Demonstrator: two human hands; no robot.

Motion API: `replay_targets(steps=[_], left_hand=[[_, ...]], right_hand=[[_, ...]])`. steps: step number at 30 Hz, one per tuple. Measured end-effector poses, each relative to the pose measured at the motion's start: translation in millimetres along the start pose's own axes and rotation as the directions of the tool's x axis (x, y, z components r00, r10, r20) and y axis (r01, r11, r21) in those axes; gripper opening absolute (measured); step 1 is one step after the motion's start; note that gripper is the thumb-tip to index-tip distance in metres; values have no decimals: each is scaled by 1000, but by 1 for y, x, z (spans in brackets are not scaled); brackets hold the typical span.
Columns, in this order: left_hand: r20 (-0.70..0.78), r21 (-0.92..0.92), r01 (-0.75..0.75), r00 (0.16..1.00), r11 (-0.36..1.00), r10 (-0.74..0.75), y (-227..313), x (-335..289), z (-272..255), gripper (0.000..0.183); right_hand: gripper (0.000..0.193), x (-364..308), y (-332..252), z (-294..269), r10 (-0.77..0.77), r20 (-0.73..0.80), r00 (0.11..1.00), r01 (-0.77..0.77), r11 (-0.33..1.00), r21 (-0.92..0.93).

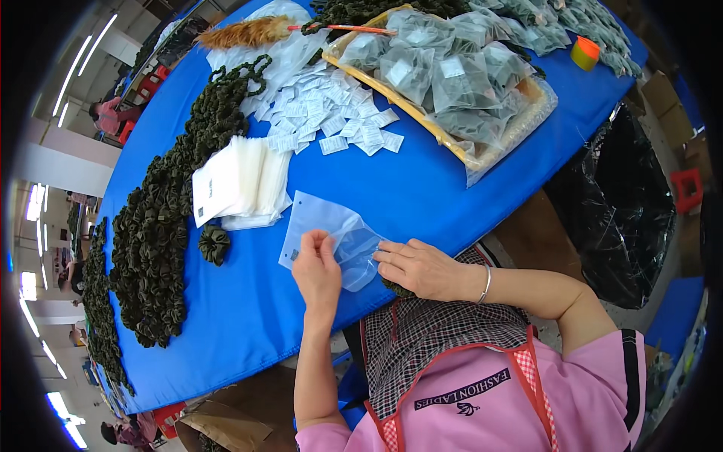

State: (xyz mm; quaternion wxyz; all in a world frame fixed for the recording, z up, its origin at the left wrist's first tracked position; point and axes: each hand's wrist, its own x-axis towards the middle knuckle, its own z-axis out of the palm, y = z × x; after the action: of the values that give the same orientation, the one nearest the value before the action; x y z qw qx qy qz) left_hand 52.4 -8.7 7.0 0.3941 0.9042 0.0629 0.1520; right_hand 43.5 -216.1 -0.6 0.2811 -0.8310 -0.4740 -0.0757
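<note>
My left hand (317, 270) pinches a clear flat plastic bag (309, 215) by its near edge, thumb against fingers. At the bag's right end is my right hand (422, 270), its fingertips touching the plastic. A dark green scrunchie (397, 288) shows in part beneath my right palm, its rest hidden by the hand. Another single scrunchie (215, 245) lies on the blue tablecloth left of the bag. Beyond the bag rests a stack of similar plastic bags (241, 181). Small white printed sachets (331, 113) lie scattered farther back.
Heaped dark green scrunchies (151, 248) run along the table's left side. A yellow-edged tray (399, 105) holds several filled bags. Behind are a feather duster (248, 32) and an orange-and-yellow tape roll (584, 53). A black plastic sack (617, 203) stands beyond the table's right edge.
</note>
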Motion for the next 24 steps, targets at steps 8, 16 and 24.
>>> replay_targets(steps=[8,16,24], left_hand=[[213,184,-446,888,876,407,2,-12,2,16],[16,154,-220,975,963,220,9,-15,4,9],[-41,454,-500,815,737,577,37,-25,2,30]], right_hand=[[27,37,-15,-10,231,-222,947,-108,883,456],[44,40,4,24,260,-114,959,-248,963,109],[38,58,17,22,505,-273,819,-382,834,398]])
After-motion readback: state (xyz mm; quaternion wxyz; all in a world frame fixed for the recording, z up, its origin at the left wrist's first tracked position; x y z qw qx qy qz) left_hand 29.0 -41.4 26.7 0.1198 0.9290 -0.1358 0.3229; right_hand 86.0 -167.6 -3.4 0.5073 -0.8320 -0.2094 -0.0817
